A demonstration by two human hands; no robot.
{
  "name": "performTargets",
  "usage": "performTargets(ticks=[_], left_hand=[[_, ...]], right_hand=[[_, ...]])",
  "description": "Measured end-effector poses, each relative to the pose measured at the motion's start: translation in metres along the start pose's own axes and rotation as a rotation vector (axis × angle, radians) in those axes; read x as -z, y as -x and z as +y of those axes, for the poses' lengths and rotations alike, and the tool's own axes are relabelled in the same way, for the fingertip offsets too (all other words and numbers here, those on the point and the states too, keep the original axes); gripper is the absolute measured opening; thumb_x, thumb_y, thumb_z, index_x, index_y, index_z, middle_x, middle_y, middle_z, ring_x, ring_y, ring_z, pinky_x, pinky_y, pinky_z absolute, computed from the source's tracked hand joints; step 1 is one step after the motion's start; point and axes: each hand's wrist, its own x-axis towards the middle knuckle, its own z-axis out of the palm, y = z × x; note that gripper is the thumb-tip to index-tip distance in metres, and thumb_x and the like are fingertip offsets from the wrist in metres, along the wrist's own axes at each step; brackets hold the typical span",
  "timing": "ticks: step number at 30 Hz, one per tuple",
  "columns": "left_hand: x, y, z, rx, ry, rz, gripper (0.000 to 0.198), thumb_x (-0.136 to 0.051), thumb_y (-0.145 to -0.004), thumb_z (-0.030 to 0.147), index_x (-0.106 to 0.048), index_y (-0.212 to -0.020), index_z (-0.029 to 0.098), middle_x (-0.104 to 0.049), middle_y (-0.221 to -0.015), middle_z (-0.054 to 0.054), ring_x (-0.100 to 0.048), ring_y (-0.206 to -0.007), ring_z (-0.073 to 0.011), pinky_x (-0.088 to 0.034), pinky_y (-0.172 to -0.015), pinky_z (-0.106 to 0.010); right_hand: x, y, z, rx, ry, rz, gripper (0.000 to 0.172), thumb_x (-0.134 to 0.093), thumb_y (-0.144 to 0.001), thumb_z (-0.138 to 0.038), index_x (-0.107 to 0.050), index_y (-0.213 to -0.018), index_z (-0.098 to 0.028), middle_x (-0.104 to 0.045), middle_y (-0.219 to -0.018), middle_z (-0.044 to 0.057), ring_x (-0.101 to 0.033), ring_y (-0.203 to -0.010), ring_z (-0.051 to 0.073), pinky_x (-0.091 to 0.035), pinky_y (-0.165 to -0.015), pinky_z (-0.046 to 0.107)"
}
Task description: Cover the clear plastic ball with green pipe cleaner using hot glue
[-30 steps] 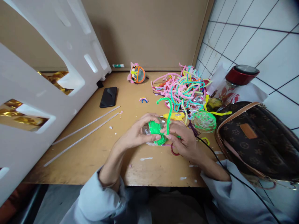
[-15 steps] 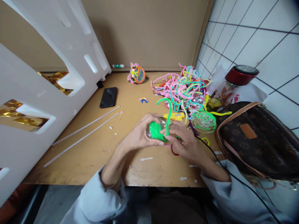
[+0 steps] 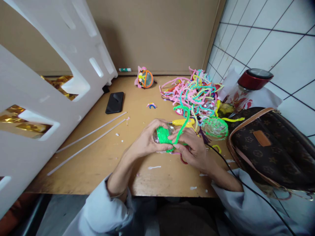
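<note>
My left hand [image 3: 149,136] is wrapped round a clear ball [image 3: 163,137] whose side is covered with bright green fuzzy strands. Pinched between the thumb and fingers of my right hand [image 3: 191,144] is a green pipe cleaner [image 3: 185,123]. Its loose end curves up and to the left, while its lower part meets the ball. Just beyond my hands lies a yellow glue gun [image 3: 183,123], partly hidden behind the pipe cleaner and my right hand. A dark red ring-shaped piece [image 3: 183,158] shows beneath my right hand.
Behind my hands lies a tangled heap of pipe cleaners [image 3: 194,95]. A green-strand-wrapped ball [image 3: 216,127], glass bottle [image 3: 246,88] and brown bag [image 3: 261,147] stand at right. A decorated ball [image 3: 147,78], phone [image 3: 114,102] and two white sticks [image 3: 86,147] lie farther left.
The green pipe cleaner's free end has swung to the right and now leans over the glue gun. My right fingers have shifted slightly on it, while my left hand still holds the ball.
</note>
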Motion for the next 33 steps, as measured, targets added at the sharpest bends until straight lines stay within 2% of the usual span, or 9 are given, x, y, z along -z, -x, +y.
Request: performTargets(ticks=[6,13,18,24,33], left_hand=[[0.0004,0.0005,-0.0012,-0.009,0.003,0.008,0.047,-0.083,-0.07,0.039,-0.057,-0.105,0.022,-0.06,-0.121,-0.01,-0.058,-0.117,-0.0269,-0.045,-0.103,-0.042],[0.0004,0.0002,-0.003,-0.008,0.035,0.014,0.046,-0.083,-0.07,0.04,-0.06,-0.105,0.021,-0.061,-0.124,-0.01,-0.057,-0.12,-0.0278,-0.043,-0.105,-0.043],[0.0012,-0.0003,-0.0048,-0.03,0.015,-0.007,0.047,-0.081,-0.073,0.043,-0.058,-0.107,0.021,-0.06,-0.123,-0.011,-0.057,-0.119,-0.0282,-0.044,-0.104,-0.043],[-0.0009,0.0009,-0.0067,-0.045,0.002,-0.002,0.05,-0.081,-0.075,0.044,-0.055,-0.112,0.022,-0.058,-0.122,-0.01,-0.057,-0.118,-0.0271,-0.045,-0.1,-0.041],[0.0015,0.0001,-0.0084,-0.095,0.014,-0.042,0.04,-0.079,-0.078,0.042,-0.059,-0.106,0.022,-0.057,-0.124,-0.01,-0.054,-0.122,-0.0267,-0.043,-0.107,-0.043]], right_hand=[[-0.0012,0.0004,-0.0013,0.001,-0.028,-0.001,0.014,-0.051,-0.094,-0.023,-0.065,-0.095,-0.025,-0.071,-0.092,0.005,-0.064,-0.092,0.022,-0.048,-0.09,0.042],[0.0013,-0.0004,-0.0036,0.008,0.009,-0.002,0.012,-0.053,-0.093,-0.022,-0.064,-0.095,-0.024,-0.072,-0.094,0.005,-0.064,-0.094,0.022,-0.049,-0.088,0.042],[0.0019,-0.0015,-0.0059,0.048,0.057,-0.016,0.009,-0.056,-0.092,-0.019,-0.063,-0.088,-0.023,-0.073,-0.097,0.006,-0.064,-0.095,0.022,-0.048,-0.087,0.04],[0.0002,-0.0021,-0.0027,0.05,0.054,0.009,0.016,-0.052,-0.095,-0.022,-0.06,-0.081,-0.022,-0.069,-0.083,0.004,-0.064,-0.089,0.021,-0.047,-0.082,0.037],[-0.0002,-0.0006,-0.0001,0.023,0.016,0.0,0.016,-0.052,-0.095,-0.024,-0.06,-0.081,-0.022,-0.068,-0.085,0.005,-0.064,-0.091,0.021,-0.048,-0.085,0.039]])
